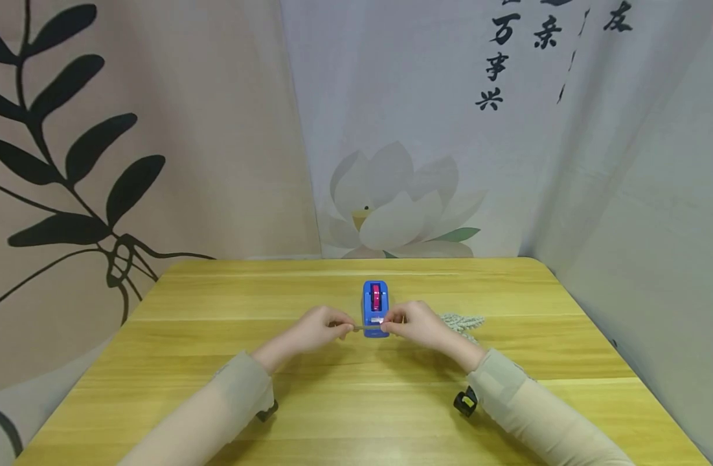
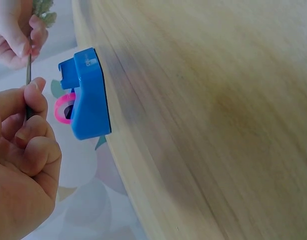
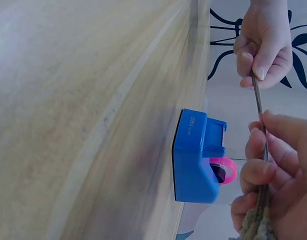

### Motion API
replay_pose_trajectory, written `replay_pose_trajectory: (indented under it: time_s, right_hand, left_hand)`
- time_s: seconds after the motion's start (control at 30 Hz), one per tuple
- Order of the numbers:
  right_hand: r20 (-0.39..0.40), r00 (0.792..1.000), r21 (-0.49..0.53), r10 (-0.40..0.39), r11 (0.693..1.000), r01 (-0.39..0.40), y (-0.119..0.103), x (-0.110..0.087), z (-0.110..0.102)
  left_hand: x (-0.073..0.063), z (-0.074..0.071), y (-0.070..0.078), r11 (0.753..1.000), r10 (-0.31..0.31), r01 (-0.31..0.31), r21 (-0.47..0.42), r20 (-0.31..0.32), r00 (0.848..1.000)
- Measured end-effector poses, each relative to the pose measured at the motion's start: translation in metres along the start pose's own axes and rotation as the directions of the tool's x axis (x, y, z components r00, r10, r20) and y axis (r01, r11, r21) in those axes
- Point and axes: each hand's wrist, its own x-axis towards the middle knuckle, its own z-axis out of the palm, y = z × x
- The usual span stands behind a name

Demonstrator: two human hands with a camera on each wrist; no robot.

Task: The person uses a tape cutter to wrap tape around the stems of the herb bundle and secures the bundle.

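Note:
A thin bunch of dried plant stems (image 3: 258,95) stretches between both hands above the table. The left hand (image 1: 326,327) pinches the bare stem end between thumb and fingers. Nearer the plant's pale green, bumpy heads (image 1: 462,321), the right hand (image 1: 417,322) grips the stems, its fingers curled round them in the right wrist view. Those heads stick out past the right hand, partly hidden by it. Just beyond the hands, a blue tape dispenser (image 1: 368,316) with a pink tape core (image 3: 228,170) stands on the table; the stems overlap its near end in the head view.
The wooden table (image 1: 344,401) reaches back to a hanging cloth (image 1: 391,97) printed with a lotus and characters. Another cloth (image 1: 216,129) with dark leaves hangs at the left. Small black devices (image 1: 465,402) sit under the sleeve cuffs.

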Motion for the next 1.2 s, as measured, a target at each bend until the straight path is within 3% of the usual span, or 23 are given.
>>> replay_pose_trajectory:
  time_s: [0.17, 0.6, 1.0, 1.2]
  right_hand:
    - [-0.009, 1.000, 0.019, 0.017, 1.000, -0.016, 0.0002, 0.0006, 0.0010]
    - [0.013, 0.999, -0.016, -0.037, 0.999, 0.038, -0.0009, 0.0015, 0.0014]
    - [0.111, 0.993, -0.007, -0.031, 0.999, 0.032, 0.0013, 0.0006, 0.0023]
    - [0.047, 0.999, -0.092, -0.004, 0.996, 0.009, -0.0004, -0.0003, 0.0044]
  left_hand:
    - [-0.0001, 0.0010, -0.0006, 1.000, 0.002, -0.001, 0.003, -0.005, 1.000]
    - [-0.0021, -0.0005, -0.0034, 1.000, 0.031, -0.031, 0.000, -0.009, 0.999]
    - [-0.0026, -0.0008, -0.0008, 1.000, -0.008, 0.008, 0.006, -0.014, 1.000]
    - [-0.0018, -0.0014, 0.0005, 1.000, -0.004, 0.004, 0.006, -0.010, 1.000]
